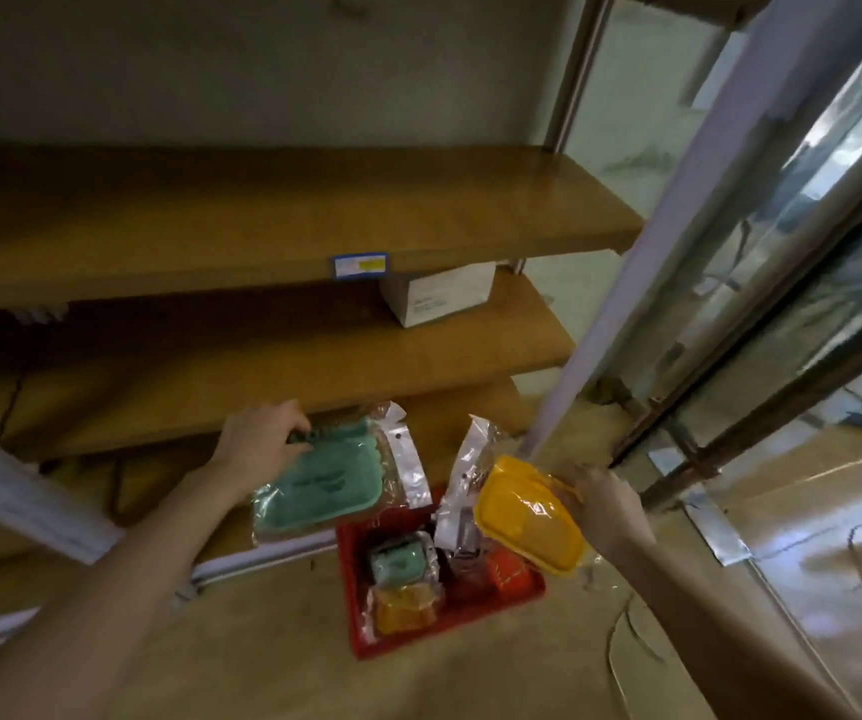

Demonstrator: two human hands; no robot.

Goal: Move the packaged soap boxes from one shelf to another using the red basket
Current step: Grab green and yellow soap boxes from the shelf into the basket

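Nearest the lens, the person's left hand (262, 439) grips a teal soap box sealed in a clear plastic bag (319, 485) by its far end, up and left of the red plastic basket (353, 605) on the floor. The right hand (600, 498) pinches a yellow bagged soap box (522, 517) just above the basket's right rim. More bagged packs (397, 561) lie inside the basket. Shelving seems under way. Each pack is best laid flat, well back on the brown wooden shelf (262, 397) behind the basket, since the slick bags could slip.

Wooden shelves (272, 226); glass door (782, 262)
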